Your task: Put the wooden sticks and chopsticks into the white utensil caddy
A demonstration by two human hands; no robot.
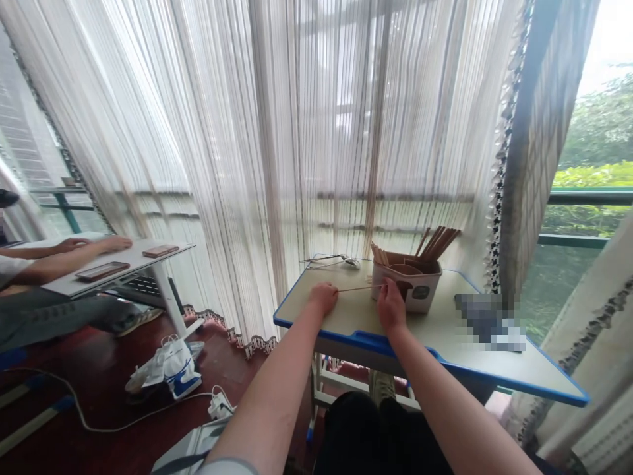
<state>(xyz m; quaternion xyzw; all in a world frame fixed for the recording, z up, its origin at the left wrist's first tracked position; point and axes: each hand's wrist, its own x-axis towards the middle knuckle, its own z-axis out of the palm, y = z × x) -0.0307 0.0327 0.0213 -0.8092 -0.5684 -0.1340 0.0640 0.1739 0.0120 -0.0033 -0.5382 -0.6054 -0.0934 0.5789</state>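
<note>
My left hand and my right hand rest on a small beige desk with a blue rim. Both are closed, each pinching one end of a thin wooden chopstick that lies level between them just above the desktop. Right behind my right hand stands a white box with several more wooden chopsticks leaning out of it and a brown spoon-like piece inside. A metal utensil lies at the desk's far edge.
Sheer curtains hang right behind the desk. At the left another person's arms rest on a white table with two phones. A white bag, a cable and a power strip lie on the dark floor.
</note>
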